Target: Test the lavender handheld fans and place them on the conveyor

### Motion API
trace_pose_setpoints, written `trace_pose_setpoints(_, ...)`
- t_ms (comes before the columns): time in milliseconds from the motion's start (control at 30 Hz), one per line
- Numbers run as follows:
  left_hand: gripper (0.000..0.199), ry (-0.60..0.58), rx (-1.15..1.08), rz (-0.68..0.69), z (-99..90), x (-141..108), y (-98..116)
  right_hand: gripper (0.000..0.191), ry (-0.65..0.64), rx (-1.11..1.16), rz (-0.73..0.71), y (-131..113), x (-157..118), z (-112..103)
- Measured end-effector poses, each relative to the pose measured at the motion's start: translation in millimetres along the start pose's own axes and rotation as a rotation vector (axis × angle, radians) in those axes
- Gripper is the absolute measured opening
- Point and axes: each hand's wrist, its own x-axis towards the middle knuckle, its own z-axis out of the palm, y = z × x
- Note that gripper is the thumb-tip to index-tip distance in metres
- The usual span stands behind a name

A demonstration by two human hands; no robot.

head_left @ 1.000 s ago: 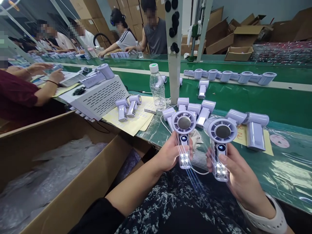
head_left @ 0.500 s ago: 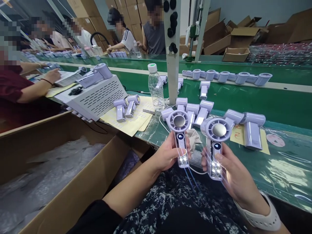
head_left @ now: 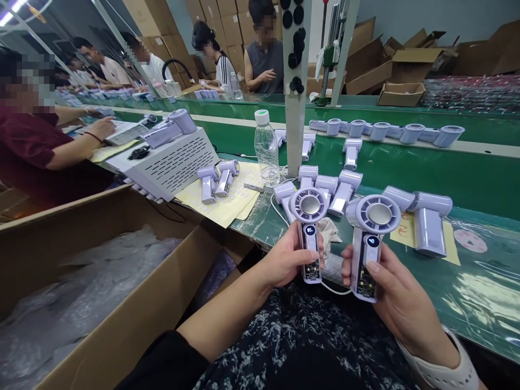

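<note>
My left hand (head_left: pixel 284 254) is closed round the handle of a lilac handheld fan (head_left: pixel 309 230), its thumb on the front below a small lit display that seems to read 85. In my right hand (head_left: pixel 400 287) is a second handheld fan (head_left: pixel 371 244), gripped by the handle with the thumb near its button; its display is lit too. Both fans stand upright, round heads up, with dark circuit parts showing low on the handles. Just beyond them, several more lilac fans (head_left: pixel 343 192) lie on the green bench (head_left: pixel 487 287). A pale cloth (head_left: pixel 330 230) lies behind the left fan.
A clear bottle (head_left: pixel 266 151) stands by a white post (head_left: pixel 293 130). Left of it are two fans on yellow paper (head_left: pixel 227 208) and a vented grey box (head_left: pixel 179 162). An open carton (head_left: pixel 134 309) holds plastic bags. Fans line the conveyor (head_left: pixel 483 143). Co-workers sit left and behind.
The bright lights low on both fans' handles have gone out, while the displays stay lit. Both hands keep their hold; the whole view has shifted slightly.
</note>
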Motion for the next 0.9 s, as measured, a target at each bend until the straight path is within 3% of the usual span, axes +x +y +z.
trace_pose_setpoints(467, 0.051, 0.017, 0.067, 0.044, -5.1, 2.6, -5.0, 0.027, 0.034, 0.079, 0.019, 0.7, -1.1, -11.3)
trace_pose_setpoints(600, 0.065, 0.017, 0.139, -0.038, -5.6, 0.7, -8.2, 0.043, 0.0, 0.151, 0.114, 3.8, 2.2, -15.7)
trace_pose_setpoints(733, 0.063, 0.031, 0.186, -0.015, 6.0, -7.0, -11.9, 0.041, 0.195, 0.216, 0.118, 1.8, 0.3, -4.4)
trace_pose_setpoints(900, 0.053, 0.118, 0.226, 0.08, 22.8, -12.8, -4.1, 0.028, 0.117, 0.217, 0.056, -9.2, -4.7, 9.3)
